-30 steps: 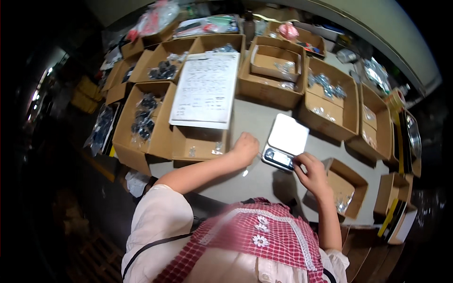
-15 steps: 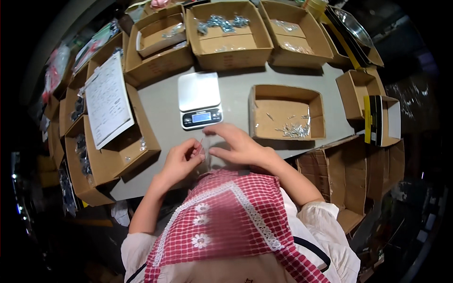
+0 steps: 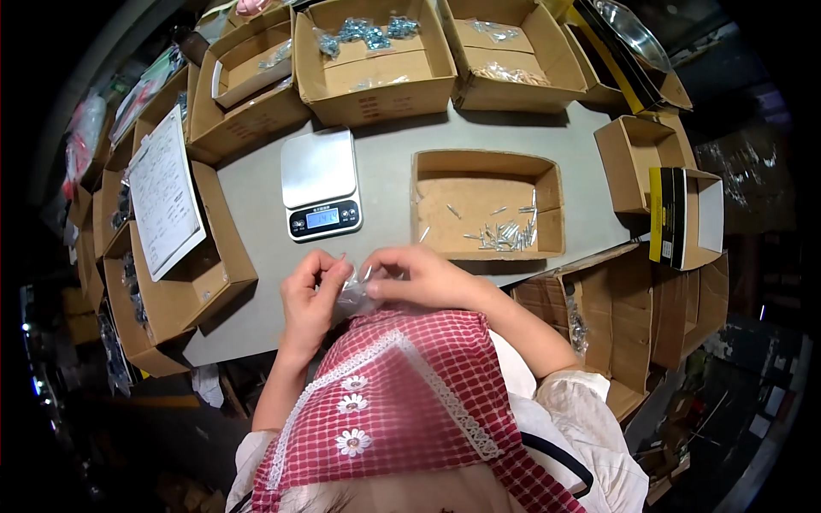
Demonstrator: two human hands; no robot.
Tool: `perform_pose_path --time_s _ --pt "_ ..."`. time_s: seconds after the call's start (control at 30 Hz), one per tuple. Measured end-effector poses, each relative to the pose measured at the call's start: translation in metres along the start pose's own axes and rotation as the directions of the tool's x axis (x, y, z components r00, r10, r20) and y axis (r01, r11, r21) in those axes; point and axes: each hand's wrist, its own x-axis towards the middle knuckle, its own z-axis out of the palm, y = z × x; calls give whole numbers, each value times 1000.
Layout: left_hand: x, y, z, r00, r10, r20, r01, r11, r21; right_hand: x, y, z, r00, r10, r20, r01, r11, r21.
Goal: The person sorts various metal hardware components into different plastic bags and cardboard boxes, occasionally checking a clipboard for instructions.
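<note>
A small clear plastic bag (image 3: pixel 352 296) is between my hands, close to the front of the apron. My left hand (image 3: pixel 308 299) pinches one side of it between thumb and fingers. On its other side, the curled fingers and thumb of my right hand (image 3: pixel 419 278) hold the bag. Its contents, if any, cannot be made out. Just beyond my hands stands a digital scale (image 3: pixel 318 171) with a bare metal plate and a lit display. Right of the scale, a shallow cardboard box (image 3: pixel 487 192) holds several loose, thin metal pins (image 3: pixel 510 236).
Cardboard boxes line the far edge, one with bluish bagged hardware (image 3: pixel 368 32), another with tan pieces (image 3: pixel 511 73). A handwritten sheet (image 3: pixel 167 192) leans over the left boxes. At the right sit a small carton (image 3: pixel 701 218) and a lower cardboard box (image 3: pixel 620 321).
My hands have come together on the bag; the right one has drawn back from the scale and its fingers have curled in. The whole view has shifted, so the table things appear farther left.
</note>
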Motion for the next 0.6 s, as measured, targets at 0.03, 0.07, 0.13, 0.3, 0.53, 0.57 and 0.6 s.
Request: perform_pose_path --time_s 0.03,0.07,0.13,0.3,0.53,0.57,0.6 --pt "2 2 2 1000 -9 -2 9 1000 -16 -3 2 -3 997 27 76 -28 999 18" --pt "6 3 3 1000 -16 -6 16 999 -32 -4 3 -2 999 -30 36 28 998 63" --pt "13 15 17 999 -36 7 36 984 -176 -7 3 -8 995 89 -42 -82 985 152" --pt "15 23 37 972 229 49 -228 973 -22 -13 6 -25 982 -56 -183 64 997 36" --pt "28 31 57 822 563 84 -543 730 416 -36 -57 -53 794 -596 -118 386 644 -660" --pt "29 29 59 798 594 103 -577 703 416 -39 -59 -55 799 -601 -26 391 551 -737" --pt "29 29 61 772 623 125 -610 674 416 -39 -54 -56 840 -542 0 341 528 -777"
